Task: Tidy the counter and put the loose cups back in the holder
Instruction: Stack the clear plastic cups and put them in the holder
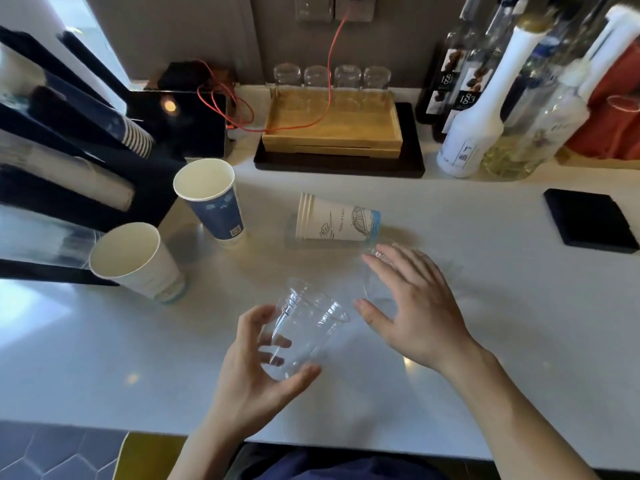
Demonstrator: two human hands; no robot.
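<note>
The left hand [249,362] clamps a clear cup [304,327] above the near surface [485,306]. The right hand [412,303], fingers spread, closes around a second clear cup [375,289]. Likely next: nest them, then carry them left to the holder [69,161].

I see a glossy, smooth white counter [485,306] throwing back light. The clear plastic cup [304,327] looks thin and shiny, the three paper cups matt: blue [216,206], white [138,263], and illustrated [337,220]. The tray [332,133] is pale wood.

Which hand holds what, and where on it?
Left hand grips a clear plastic cup around its lower body. Right hand reaches onto a second clear cup; grip unclear.
</note>
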